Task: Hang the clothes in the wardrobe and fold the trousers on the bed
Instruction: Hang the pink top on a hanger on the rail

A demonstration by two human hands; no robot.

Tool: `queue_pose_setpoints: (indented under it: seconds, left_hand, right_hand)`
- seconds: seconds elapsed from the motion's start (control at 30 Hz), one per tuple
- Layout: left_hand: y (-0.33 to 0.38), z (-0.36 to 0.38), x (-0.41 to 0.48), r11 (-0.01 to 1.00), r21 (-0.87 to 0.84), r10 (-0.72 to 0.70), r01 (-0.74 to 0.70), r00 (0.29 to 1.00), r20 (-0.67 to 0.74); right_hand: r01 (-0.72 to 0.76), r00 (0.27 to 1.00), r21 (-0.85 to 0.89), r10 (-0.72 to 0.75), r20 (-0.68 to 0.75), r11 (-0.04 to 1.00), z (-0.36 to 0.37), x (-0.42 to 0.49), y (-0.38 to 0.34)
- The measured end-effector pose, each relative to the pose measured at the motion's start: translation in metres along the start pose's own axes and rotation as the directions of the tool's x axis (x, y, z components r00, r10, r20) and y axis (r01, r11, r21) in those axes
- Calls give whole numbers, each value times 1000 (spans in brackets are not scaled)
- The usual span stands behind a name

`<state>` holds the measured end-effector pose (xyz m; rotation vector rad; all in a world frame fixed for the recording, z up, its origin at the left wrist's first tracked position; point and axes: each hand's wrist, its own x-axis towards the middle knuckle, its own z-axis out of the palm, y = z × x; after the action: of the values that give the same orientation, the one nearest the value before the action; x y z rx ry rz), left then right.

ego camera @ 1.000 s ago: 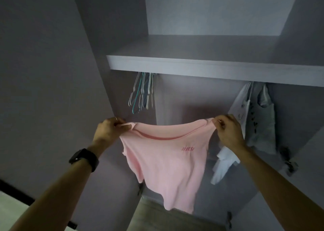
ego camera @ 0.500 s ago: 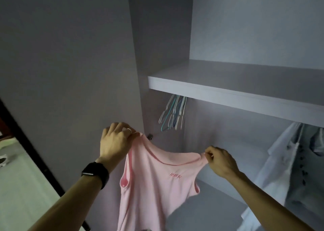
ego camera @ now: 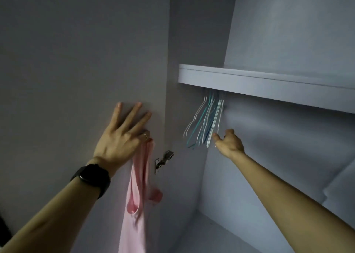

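A pink sleeveless top hangs limp beside the wardrobe door, pinched by one strap under my left hand. That hand's other fingers lie spread flat against the door. Several white and teal hangers hang bunched under the shelf. My right hand reaches up to their lower ends. Its thumb touches the nearest white hanger, and its fingers are curled behind. Whether it grips the hanger does not show. No trousers or bed are in view.
A metal hinge sits on the door's inner edge, just right of the top. The wardrobe's grey back panel and a lower surface lie below the shelf. I wear a black watch on my left wrist.
My right hand let go of the top and rose to the hangers. The top dropped to hang from my left hand alone, which moved onto the door. The view swung left.
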<state>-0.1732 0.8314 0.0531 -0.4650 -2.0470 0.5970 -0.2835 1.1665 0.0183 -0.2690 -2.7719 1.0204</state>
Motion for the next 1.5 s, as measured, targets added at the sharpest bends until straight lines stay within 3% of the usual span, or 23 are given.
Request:
queue_pose_setpoints:
  seconds: [0.1,0.23,0.43,0.57,0.8,0.93,0.97,1.03,1.1,1.2,1.33,1.43,1.5]
  left_hand:
    - [-1,9,-1,998,54,11,-8,997,-73]
    - [-1,15,-12,987,156,36,-32,999,-17]
    - [2,21,-19,991,135,26,-18,998,-57]
    - [6,27,-30,997,78,10,-3,997,-80]
    - [-1,15,-17,979,-162,-126,122,992,-14]
    - [21,-9,-5,835,-437,-287,334,942,172]
    - [32,-19,-5,735,-520,-325,436,899,295]
    - [52,-34,-10,443,-612,-331,655,754,567]
    - [75,-41,-18,279,-630,-253,725,688,680]
    - [107,-58,-28,206,-680,-102,704,706,701]
    - [141,-77,-35,242,-702,76,669,709,702]
    - [154,-90,-32,293,-745,172,599,733,658]
    - [157,-97,-27,309,-769,156,560,767,622]
  right_hand:
    - [-42,997,48,45,-63,998,18,17,-5]
    - [-68,992,40,72,-101,997,34,31,-7]
    - [-115,967,13,115,-229,993,29,35,-19]
    - [-146,921,16,142,-363,989,11,23,-28]
    - [-90,923,70,110,-370,993,-32,-47,2]
    - [-82,920,258,172,-352,963,-49,-133,45]
    - [-100,917,299,204,-343,949,-55,-159,54]
    - [-115,920,354,234,-314,928,-61,-206,65]
    - [-137,923,421,269,-273,896,-62,-250,80]
    - [-169,931,545,315,-186,821,-61,-301,93]
    - [-204,944,769,330,-9,605,-64,-333,97]
    - [-217,957,787,286,53,577,-68,-335,104]
    - [-216,958,788,280,58,576,-72,-333,109]
